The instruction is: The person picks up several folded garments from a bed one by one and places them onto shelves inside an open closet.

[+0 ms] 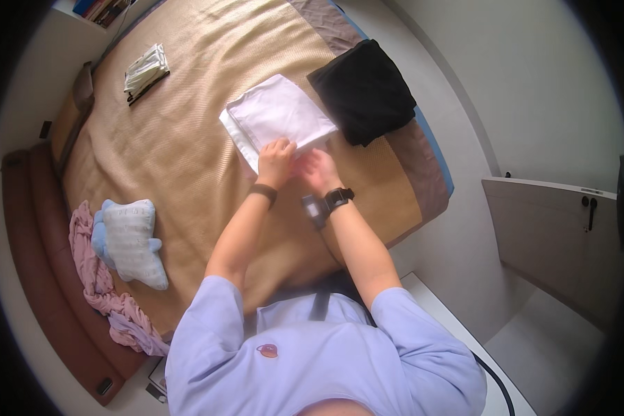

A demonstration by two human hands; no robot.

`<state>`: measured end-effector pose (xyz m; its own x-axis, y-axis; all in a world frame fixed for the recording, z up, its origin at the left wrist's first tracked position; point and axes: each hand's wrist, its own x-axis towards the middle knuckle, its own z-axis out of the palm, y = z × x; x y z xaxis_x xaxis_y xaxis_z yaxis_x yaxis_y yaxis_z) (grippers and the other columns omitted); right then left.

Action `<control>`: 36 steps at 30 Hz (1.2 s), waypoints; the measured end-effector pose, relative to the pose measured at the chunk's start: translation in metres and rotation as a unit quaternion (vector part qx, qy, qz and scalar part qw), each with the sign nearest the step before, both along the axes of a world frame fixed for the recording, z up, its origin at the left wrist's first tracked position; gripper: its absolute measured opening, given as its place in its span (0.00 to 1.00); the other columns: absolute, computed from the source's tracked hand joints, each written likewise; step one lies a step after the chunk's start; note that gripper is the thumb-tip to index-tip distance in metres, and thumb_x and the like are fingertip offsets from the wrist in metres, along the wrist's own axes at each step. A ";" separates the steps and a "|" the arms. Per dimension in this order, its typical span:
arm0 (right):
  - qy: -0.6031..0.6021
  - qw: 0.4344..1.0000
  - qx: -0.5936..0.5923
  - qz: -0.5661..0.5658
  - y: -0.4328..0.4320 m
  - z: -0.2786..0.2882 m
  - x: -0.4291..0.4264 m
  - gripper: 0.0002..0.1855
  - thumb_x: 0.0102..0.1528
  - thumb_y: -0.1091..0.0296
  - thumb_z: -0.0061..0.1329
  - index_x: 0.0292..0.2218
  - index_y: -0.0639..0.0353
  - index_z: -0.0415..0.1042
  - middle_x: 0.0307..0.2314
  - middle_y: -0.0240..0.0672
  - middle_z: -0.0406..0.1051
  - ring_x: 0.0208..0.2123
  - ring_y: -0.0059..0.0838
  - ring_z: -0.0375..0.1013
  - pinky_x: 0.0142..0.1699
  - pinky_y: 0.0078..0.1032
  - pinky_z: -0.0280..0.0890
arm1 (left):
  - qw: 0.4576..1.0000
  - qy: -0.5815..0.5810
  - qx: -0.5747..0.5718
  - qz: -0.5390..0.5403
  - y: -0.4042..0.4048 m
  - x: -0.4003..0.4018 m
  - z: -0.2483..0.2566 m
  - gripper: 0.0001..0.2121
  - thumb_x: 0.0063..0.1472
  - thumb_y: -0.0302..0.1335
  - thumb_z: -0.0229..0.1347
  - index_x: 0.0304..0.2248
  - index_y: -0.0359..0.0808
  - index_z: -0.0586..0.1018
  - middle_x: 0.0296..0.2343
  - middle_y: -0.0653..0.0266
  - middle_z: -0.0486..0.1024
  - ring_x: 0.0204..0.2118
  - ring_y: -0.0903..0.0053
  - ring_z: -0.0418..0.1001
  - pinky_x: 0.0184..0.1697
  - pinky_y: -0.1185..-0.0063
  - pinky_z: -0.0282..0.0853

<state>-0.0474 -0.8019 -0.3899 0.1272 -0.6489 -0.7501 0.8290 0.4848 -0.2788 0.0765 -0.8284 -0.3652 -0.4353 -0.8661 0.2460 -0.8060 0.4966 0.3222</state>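
A folded white cloth (283, 112) lies on the woven tan mat of the bed, in front of me. My left hand (277, 158) rests at its near edge with bent fingers; whether it pinches the fabric I cannot tell. Just to the right, my right hand (316, 169) is palm up with its fingers at the same edge, partly blurred and partly under the cloth. A dark strap is on my left wrist, and my right wrist bears a black band with a small grey device beside it. Folded black fabric (366, 93) lies to the right of the white cloth, close to its corner.
A stack of folded pale cloths (146, 72) lies at the bed's far left. Nearer on the left are a small blue and white pillow (132, 242) and a crumpled pink cloth (91, 270), by the brown headboard (57, 270). A grey door (546, 229) stands at right.
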 end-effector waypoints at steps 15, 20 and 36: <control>0.006 1.000 -0.011 0.015 0.035 0.007 0.005 0.15 0.54 0.58 0.34 0.33 0.63 0.62 0.30 0.33 0.64 0.31 0.24 0.65 0.38 0.22 0.62 | 0.995 0.068 0.063 -0.030 0.054 -0.022 0.048 0.05 0.41 0.24 0.51 0.22 0.38 0.74 0.18 0.64 0.69 0.22 0.70 0.67 0.25 0.75 0.64; 0.012 1.000 0.019 0.020 0.070 0.026 -0.018 0.16 0.55 0.61 0.32 0.38 0.67 0.60 0.33 0.39 0.63 0.36 0.30 0.64 0.43 0.27 0.60 | 0.962 0.201 0.169 -0.074 0.070 -0.018 0.042 0.10 0.47 0.29 0.52 0.30 0.35 0.75 0.27 0.59 0.72 0.27 0.69 0.69 0.29 0.78 0.65; 0.032 0.999 0.016 0.032 0.081 0.032 -0.053 0.21 0.53 0.65 0.36 0.45 0.71 0.55 0.42 0.44 0.59 0.44 0.36 0.59 0.50 0.31 0.54 | 0.929 -0.036 0.270 0.252 -0.034 0.015 0.001 0.22 0.49 0.42 0.48 0.39 0.33 0.68 0.38 0.50 0.66 0.42 0.61 0.63 0.43 0.70 0.58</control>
